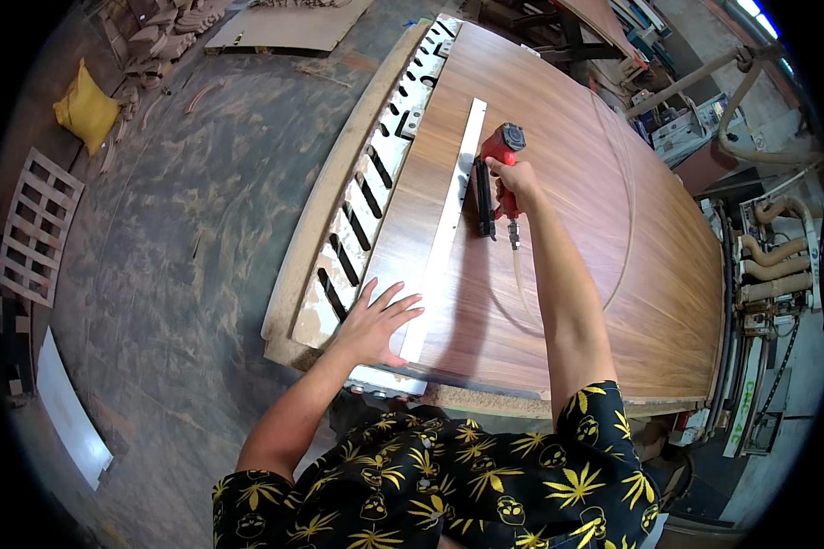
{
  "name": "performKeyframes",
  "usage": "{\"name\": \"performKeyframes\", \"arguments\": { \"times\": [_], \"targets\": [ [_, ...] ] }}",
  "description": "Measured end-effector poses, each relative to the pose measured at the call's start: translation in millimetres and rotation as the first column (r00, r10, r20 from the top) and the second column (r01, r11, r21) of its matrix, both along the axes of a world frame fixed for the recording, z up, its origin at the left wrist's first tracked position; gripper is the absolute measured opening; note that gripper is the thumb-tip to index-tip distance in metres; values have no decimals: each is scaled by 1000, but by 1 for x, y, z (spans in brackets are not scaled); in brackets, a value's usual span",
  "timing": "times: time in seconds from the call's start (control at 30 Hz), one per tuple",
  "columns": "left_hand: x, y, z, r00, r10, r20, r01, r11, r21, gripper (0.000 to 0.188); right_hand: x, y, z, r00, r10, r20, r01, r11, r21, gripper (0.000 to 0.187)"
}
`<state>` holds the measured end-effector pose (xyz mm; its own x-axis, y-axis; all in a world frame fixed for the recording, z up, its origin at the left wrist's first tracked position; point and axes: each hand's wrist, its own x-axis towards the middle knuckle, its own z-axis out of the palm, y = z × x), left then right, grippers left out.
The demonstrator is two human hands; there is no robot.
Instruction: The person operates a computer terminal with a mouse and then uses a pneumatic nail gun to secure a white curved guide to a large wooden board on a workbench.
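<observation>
A large wood-grain panel [650, 274] lies in front of me, with a long narrow white strip [450, 215] along its left part. My left hand [375, 325] rests flat near the strip's near end, its fingers spread and the fingertips over the strip. My right hand [515, 180] is closed round the handle of a red and black pneumatic nail gun [504, 142]. The gun's black magazine is just right of the strip; whether its nose touches the strip, I cannot tell. A thin air hose [523, 284] runs from the gun's handle and loops across the panel.
Left of the panel lies a white board with slanted black slots [357, 224], on a wooden base [307, 247]. A yellow sack [87, 108], a wooden lattice [41, 227] and a pale sheet [69, 412] are at far left. Machinery with hoses [778, 265] stands along the right.
</observation>
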<state>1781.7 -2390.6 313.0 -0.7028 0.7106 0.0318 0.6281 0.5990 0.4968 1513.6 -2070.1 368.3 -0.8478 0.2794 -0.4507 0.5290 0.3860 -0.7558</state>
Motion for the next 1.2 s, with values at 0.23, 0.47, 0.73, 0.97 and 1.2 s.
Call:
{"name": "performKeyframes", "arguments": {
  "times": [0.23, 0.47, 0.73, 0.97, 1.2],
  "targets": [
    [0, -1, 0, 1000, 7, 12, -7, 1000, -20, 104, 5, -12, 14, 1000, 14, 14, -14, 1000, 6, 42],
    [-2, 0, 3, 1000, 7, 23, -6, 999, -42, 105, -10, -3, 13, 999, 4, -44, -2, 999, 32, 41],
    [-3, 0, 5, 999, -17, 32, 20, 995, -102, 104, -42, 4, 12, 999, -2, -46, 2, 1000, 3, 40],
    [-3, 0, 5, 998, -24, 52, 29, 994, -105, 105, -53, 10, 7, 999, 18, -30, -19, 1000, -16, 41],
    [-4, -1, 6, 998, -30, 58, 36, 993, -111, 106, -59, 12, 7, 1000, 13, -5, -13, 1000, -23, 40]
  ]
}}
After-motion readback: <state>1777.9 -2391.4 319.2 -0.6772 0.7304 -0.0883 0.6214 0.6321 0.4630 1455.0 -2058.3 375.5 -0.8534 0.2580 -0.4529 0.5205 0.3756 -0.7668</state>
